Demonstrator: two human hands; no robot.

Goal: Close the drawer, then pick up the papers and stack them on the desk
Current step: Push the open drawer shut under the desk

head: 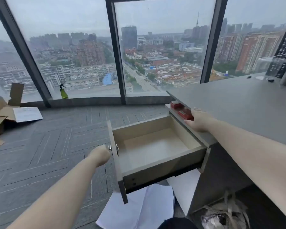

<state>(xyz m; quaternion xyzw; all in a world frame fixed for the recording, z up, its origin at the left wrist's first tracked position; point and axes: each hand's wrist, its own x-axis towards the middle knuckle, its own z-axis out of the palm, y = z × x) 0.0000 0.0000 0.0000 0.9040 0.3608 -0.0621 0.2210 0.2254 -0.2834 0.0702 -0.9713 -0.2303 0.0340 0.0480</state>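
Note:
A grey drawer [155,162] with a beige empty inside stands pulled far out of the desk [238,103]. My left hand [100,155] is closed against the drawer's front panel, at the small metal handle [113,147]. My right hand [196,119] rests on the desk's edge above the drawer's inner end, fingers spread over the shelf. Several white papers [139,210] lie scattered on the floor under the drawer, and another sheet [183,184] leans against the desk's side.
Red boxes [182,109] sit on the shelf under the desktop. Cardboard boxes [0,113] with a white sheet [27,114] lie at far left, a green spray bottle [63,92] by the window. A bag of rubbish [224,215] lies under the desk.

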